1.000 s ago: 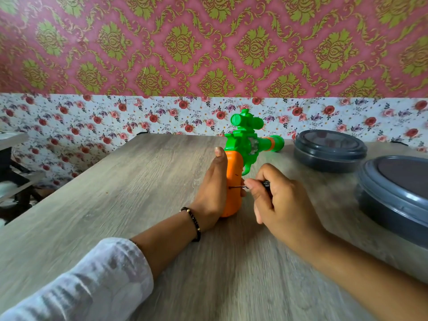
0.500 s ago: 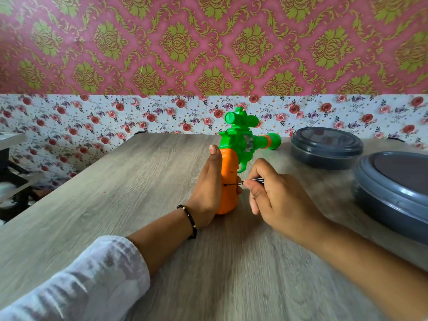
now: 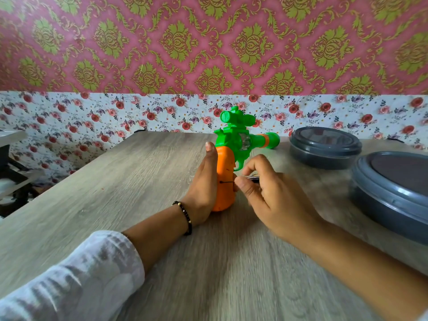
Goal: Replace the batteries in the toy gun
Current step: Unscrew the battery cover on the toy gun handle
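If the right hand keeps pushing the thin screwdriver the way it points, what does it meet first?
The right hand aims the thin dark screwdriver leftward. Its tip already appears to touch the orange plastic grip of the green-and-orange toy gun. The left hand braces the grip's far side, so it would come next.

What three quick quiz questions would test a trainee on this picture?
1. True or false: the toy gun lies flat on the table.
2. Which hand holds the screwdriver? A left, B right.
3. Fill in: the screwdriver tip meets the gun's ___ grip.

Key:
1. False; it stands upright on its grip, steadied by the left hand.
2. B; the right hand pinches it.
3. Orange.
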